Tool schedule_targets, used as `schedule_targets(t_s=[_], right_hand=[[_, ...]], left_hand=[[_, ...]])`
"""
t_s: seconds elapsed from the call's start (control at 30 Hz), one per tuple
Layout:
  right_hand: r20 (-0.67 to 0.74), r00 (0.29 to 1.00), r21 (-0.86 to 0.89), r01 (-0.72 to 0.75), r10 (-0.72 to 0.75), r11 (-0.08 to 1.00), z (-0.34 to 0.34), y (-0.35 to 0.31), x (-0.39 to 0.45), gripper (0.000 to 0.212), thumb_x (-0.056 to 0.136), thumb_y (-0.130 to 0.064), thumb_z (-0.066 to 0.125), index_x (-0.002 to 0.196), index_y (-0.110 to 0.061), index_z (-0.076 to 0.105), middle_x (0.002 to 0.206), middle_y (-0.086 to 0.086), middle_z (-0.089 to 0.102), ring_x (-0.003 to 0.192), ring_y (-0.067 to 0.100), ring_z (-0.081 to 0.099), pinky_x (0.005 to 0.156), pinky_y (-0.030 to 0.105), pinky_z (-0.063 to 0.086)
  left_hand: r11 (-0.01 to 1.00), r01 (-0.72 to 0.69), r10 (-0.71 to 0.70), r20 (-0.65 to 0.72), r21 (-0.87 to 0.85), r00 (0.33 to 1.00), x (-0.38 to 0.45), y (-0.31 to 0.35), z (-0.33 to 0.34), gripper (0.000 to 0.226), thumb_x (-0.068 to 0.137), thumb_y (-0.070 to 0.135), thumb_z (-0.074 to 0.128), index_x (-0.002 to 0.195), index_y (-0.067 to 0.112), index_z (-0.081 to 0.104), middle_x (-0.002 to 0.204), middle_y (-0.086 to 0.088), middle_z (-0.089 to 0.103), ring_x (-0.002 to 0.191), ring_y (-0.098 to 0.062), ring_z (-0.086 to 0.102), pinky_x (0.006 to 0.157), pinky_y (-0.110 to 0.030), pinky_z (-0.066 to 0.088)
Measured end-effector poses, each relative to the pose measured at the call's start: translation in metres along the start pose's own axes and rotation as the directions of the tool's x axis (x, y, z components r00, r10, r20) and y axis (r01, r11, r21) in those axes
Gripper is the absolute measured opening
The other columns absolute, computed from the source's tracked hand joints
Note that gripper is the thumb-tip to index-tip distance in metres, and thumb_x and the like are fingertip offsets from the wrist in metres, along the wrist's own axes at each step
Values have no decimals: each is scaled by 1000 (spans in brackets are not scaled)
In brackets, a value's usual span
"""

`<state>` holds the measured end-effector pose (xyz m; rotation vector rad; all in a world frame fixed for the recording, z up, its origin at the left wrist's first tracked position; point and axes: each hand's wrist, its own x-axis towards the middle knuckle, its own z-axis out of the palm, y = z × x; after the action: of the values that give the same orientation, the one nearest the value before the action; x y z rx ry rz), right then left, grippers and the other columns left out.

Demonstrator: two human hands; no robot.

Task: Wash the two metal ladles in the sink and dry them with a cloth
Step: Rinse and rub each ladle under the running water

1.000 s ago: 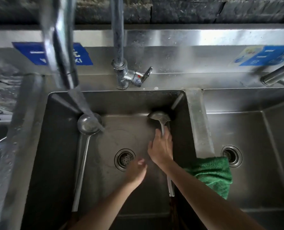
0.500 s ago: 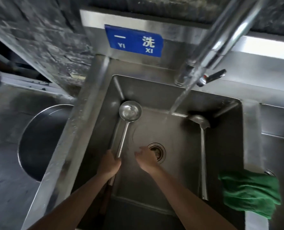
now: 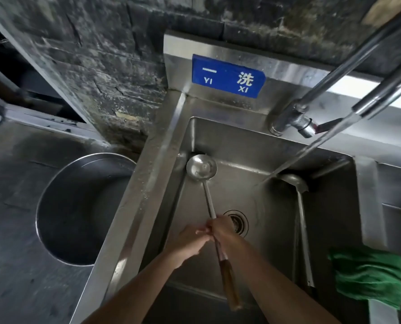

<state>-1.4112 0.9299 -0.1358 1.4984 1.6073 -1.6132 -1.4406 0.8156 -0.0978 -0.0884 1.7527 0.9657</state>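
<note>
Ladle (image 3: 202,169): handle gripped by both hands (image 3: 214,232) near the drain (image 3: 237,222), presumably for rubbing.
Second ladle (image 3: 293,181): parked beyond the drain, awaiting washing.

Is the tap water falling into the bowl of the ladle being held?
No, the water stream lands on the sink floor, right of the held ladle.

We read one sign only: a blue label (image 3: 228,76) stuck on the steel backsplash (image 3: 288,73) of the sink, well above and beyond both hands. In white it carries two Chinese characters, "一" on its left and "洗" on its right. Under each sits its romanised reading in small white capitals, "YI" beneath the first and "XI" beneath the second. We find no other legible writing, brand or number anywhere around the hands.
</note>
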Motion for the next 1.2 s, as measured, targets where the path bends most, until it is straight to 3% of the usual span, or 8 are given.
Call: schedule_targets(t_s=[0.17,0.33,0.47,0.63,0.83,0.97,1.07,1.2], right_hand=[[-150,986,-109,53,-69,993,-41,17,-30,20,87,-13,64,67,-9,70,51,3,58,44,18,51,42,24,37],[-246,949,-142,167,-198,976,-83,30,-73,24,84,-30,64,70,-12,71,50,1,60,44,15,54,47,29,43],[-369,875,-314,199,-312,928,-108,37,-101,25,84,-39,59,70,-19,63,61,3,65,62,23,64,53,32,46],[-454,809,-395,193,-374,898,-129,37,-123,21,85,-40,65,105,-34,71,81,-6,75,78,21,71,65,38,60],[-478,775,-414,215,-413,884,-147,38,-129,45,88,-36,68,130,-50,61,104,-12,77,94,15,73,77,31,60],[-471,767,-399,256,-436,881,-153,35,-120,43,87,-34,71,128,-49,63,104,-14,77,95,14,73,77,31,59],[-444,777,-358,302,-446,884,-155,25,-110,37,86,-27,71,119,-43,67,99,-15,76,90,12,72,73,30,58],[-381,790,-287,393,-481,873,-156,8,-92,27,81,-32,76,107,-38,72,91,-17,76,89,11,71,77,34,58]], left_hand=[[997,-11,0,152,73,988,-10,16,-2,16,98,29,56,104,22,70,113,3,69,104,-13,66,85,-32,57],[996,-28,16,124,89,992,-11,42,15,18,101,23,49,111,20,64,117,0,65,108,-14,64,92,-38,58],[997,-18,29,144,-77,989,-20,78,41,14,100,16,49,98,18,62,103,3,61,110,-17,60,91,-41,57],[935,24,30,146,-353,989,-11,112,64,14,96,12,55,110,12,60,123,-10,60,113,-21,59,88,-41,54],[843,35,58,156,-537,986,-10,154,65,19,95,1,51,113,1,58,97,-13,62,97,-28,63,97,-46,53],[810,15,67,118,-586,991,-10,165,67,17,97,-3,50,110,2,59,92,-13,59,87,-25,62,86,-45,56],[792,-26,97,84,-610,992,-8,171,69,20,98,-6,46,104,6,61,90,-11,61,86,-23,62,94,-48,53],[765,-122,136,-26,-632,990,-4,181,62,25,98,-6,48,106,11,65,99,-11,67,93,-23,67,83,-44,57]])
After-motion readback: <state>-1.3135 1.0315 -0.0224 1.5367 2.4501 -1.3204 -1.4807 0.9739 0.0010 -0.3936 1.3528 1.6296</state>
